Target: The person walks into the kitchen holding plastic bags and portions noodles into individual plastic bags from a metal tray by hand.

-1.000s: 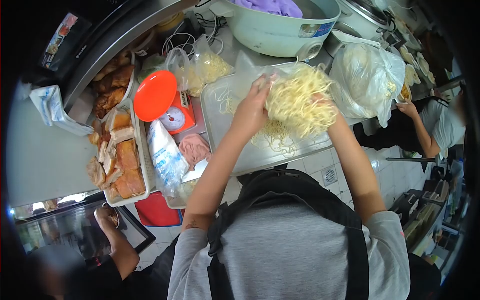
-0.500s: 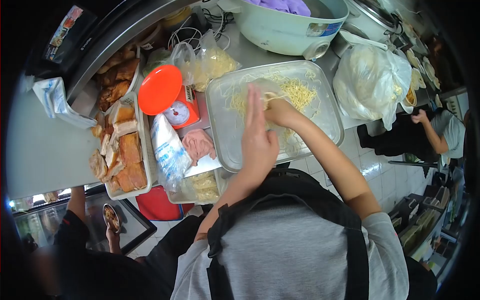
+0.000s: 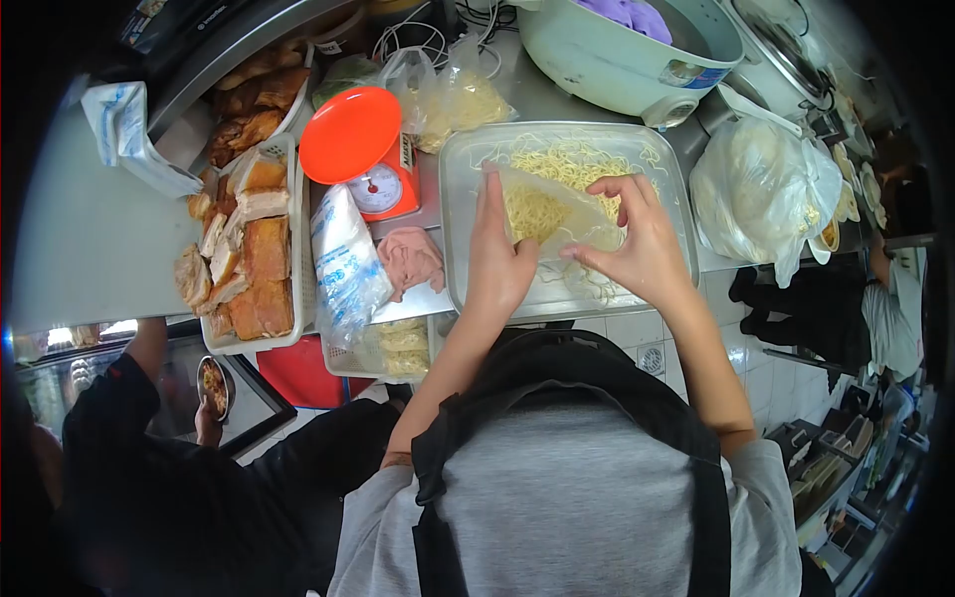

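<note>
A clear plastic bag [image 3: 562,211] with pale yellow noodles inside lies between my two hands, over a metal tray [image 3: 457,261]. My left hand [image 3: 499,257] holds the bag's left side, its fingers upright and close together and the thumb near the lower edge. Around the bag's right part curves my right hand [image 3: 645,237], thumb at the lower edge and fingers above, with a gap between them. Loose noodles [image 3: 577,154] are spread on the tray behind the bag.
Left of the tray stand an orange scale [image 3: 390,189], a pink cloth [image 3: 411,261], plastic packaging [image 3: 348,259] and a meat basket [image 3: 296,269]. A large green basin [image 3: 597,60] is behind, a filled bag [image 3: 761,189] at right. Other people are at left and right.
The loose noodles lifted earlier are no longer raised. My right hand has moved right, its thumb and fingers spreading, and the bag now lies stretched between both hands. The view has shifted.
</note>
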{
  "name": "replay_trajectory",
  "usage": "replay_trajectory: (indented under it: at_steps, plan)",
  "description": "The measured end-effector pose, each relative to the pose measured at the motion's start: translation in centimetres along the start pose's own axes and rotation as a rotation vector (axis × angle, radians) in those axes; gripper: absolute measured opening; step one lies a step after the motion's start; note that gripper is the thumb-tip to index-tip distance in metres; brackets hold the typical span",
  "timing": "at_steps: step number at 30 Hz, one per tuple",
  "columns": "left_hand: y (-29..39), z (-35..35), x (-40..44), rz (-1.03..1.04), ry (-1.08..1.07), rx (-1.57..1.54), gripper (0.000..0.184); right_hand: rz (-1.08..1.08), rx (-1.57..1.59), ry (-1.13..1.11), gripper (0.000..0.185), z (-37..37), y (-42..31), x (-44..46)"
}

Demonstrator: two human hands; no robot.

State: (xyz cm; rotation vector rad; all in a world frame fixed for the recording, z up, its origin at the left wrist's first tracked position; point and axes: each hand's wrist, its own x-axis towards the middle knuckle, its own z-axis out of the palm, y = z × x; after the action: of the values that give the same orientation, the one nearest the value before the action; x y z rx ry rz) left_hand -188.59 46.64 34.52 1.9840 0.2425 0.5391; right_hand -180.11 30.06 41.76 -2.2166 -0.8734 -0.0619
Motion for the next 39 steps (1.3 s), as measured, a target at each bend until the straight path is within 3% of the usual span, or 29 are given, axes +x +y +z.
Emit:
replay_trajectory:
  at_steps: [2, 4, 6, 9, 12, 15, 17, 19, 23, 26, 28, 31, 34, 37, 39]
  plan:
    - [0.7, -0.4, 0.4, 0.005, -0.008, -0.007, 0.087, -0.003, 0.070, 0.077, 0.061, 0.9, 0.8, -0.4]
    - [1.1, -0.5, 0.3, 0.017, -0.018, 0.003, 0.088, 0.121, 0.151, -0.020, 0.061, 1.2, 1.4, -0.9]
    - [1.2, -0.1, 0.0, -0.007, -0.010, 0.016, 0.087, 0.357, 0.252, -0.298, 0.056, 0.9, 2.3, -0.8]
    - [2.6, -0.6, -0.5, -0.006, -0.042, -0.017, 0.088, 0.510, 0.439, -0.282, 0.049, 0.9, 2.7, -0.6]
    - [2.8, -0.9, -0.8, -0.002, -0.090, 0.020, 0.090, 0.151, 0.210, 0.035, 0.037, 1.3, 1.4, -0.2]
    - [-0.1, -0.8, -1.3, 0.047, -0.142, 0.111, 0.092, 0.185, 0.078, -0.103, 0.020, 3.5, 5.4, -0.1]
    - [-0.7, -1.4, -0.1, 0.087, -0.157, 0.087, 0.092, 0.303, 0.305, -0.028, 0.011, 1.8, 3.9, 0.4]
    - [1.6, -3.2, -0.5, 0.054, -0.180, -0.020, 0.092, 0.326, 0.430, 0.036, 0.011, 0.6, 2.2, 0.8]
    - [1.7, -5.0, 0.9, -0.159, -0.246, -0.202, 0.090, 0.287, 0.644, -0.170, 0.013, 0.5, 1.0, 3.1]
    - [4.0, -9.1, 2.0, -0.164, -0.217, -0.325, 0.088, -0.039, 0.398, -0.171, 0.015, -1.0, -3.7, 5.8]
    - [6.1, -13.0, 3.6, -0.138, -0.203, -0.366, 0.088, -0.125, 0.366, -0.166, 0.018, -2.1, -7.0, 8.3]
    - [7.7, -18.5, 6.6, -0.030, -0.169, -0.289, 0.082, -0.417, 0.159, -0.148, 0.020, -2.5, -11.6, 12.3]
    - [8.6, -22.4, 9.2, 0.063, -0.123, -0.091, 0.078, -0.763, -0.195, -0.075, 0.039, 0.1, -12.9, 17.8]
    - [8.2, -24.8, 11.0, 0.026, -0.103, 0.024, 0.078, -0.469, -0.380, -0.299, 0.044, 2.2, -16.8, 20.0]
    - [6.4, -26.0, 12.3, 0.026, -0.076, 0.090, 0.078, -0.485, -0.388, -0.286, 0.033, 4.4, -17.3, 21.8]
